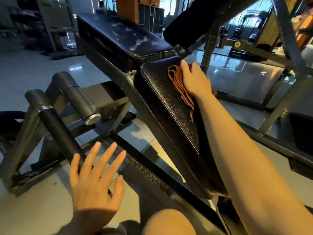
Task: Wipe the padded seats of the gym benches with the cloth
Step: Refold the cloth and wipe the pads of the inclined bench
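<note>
On the far left I see dark racks [32, 26] at the back of the gym, too blurry for me to tell what is on them. The shiny tiled floor [30, 68] lies below them.

Nearer to me is the grey metal frame [25, 133] of the bench. It has a fat grey roller [81, 100] with a silver end and a black foam bar [61, 133] that slants down toward me.

My left hand [96, 185] is low in the picture, in front of that black bar. Its fingers are straight and spread wide. It holds nothing, and I cannot tell if it touches the bar.

In the middle, further away, is the back pad [122, 39] of the bench. It is black and has pale smeary marks on top.

Just below it and to the right is the seat pad [169, 106]. It is black and bumpy like leather, and it slants down toward me. My bare knee [169, 223] shows at the bottom.

The cloth [179, 85] is orange-brown and folded. It lies on the top part of the seat pad, near the far edge.

My right hand [194, 80] rests flat on the cloth and presses it against the pad. The fingers are straight and close together, not curled round it. My bare arm reaches over the right side of the pad.

On the right are grey metal bars [208, 53] and more gym machines [237, 41] far off on the floor.
</note>
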`<state>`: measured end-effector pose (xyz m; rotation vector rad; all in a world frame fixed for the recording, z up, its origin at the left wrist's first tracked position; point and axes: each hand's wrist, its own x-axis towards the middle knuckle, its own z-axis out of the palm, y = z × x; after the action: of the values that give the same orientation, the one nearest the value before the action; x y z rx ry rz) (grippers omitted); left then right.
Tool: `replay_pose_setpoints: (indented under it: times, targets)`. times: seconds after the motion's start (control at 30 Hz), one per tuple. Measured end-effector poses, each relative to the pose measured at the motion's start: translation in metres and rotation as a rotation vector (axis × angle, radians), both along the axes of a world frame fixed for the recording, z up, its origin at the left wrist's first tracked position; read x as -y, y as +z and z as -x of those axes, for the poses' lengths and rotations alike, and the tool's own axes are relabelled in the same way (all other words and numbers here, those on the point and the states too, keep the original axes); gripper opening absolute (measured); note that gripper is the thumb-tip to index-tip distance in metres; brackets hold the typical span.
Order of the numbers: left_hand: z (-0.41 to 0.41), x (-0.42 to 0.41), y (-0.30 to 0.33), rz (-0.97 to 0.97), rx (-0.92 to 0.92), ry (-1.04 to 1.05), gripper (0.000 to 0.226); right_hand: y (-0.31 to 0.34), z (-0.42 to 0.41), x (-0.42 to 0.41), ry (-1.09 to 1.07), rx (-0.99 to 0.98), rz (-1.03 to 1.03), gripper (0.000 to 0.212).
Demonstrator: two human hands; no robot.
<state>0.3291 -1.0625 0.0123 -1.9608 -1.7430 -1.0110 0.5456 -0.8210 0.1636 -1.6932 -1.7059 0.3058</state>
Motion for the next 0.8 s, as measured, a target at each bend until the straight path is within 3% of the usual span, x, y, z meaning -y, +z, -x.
replay_pose_setpoints:
  times: [0.13,0.4,0.53,0.63,0.8]
  targets:
    - [-0.001,0.001,-0.001,0.028,-0.018,-0.029,0.051,0.004,0.020,0.015,-0.050,0.015,0.042,0.084]
    - [0.003,0.002,-0.002,-0.008,0.066,-0.085,0.048,0.010,0.098,0.065,0.046,0.153,-0.208,0.089]
    - [0.002,0.003,-0.003,-0.013,0.170,-0.046,0.052,-0.018,0.089,0.093,0.030,0.375,-0.327,0.094]
    - [0.002,0.006,-0.004,-0.011,0.205,-0.034,0.051,-0.038,0.072,0.116,0.041,0.437,-0.359,0.102]
    - [0.017,0.010,-0.019,-0.011,0.204,-0.112,0.053,-0.085,0.015,0.173,0.029,0.468,-0.222,0.111]
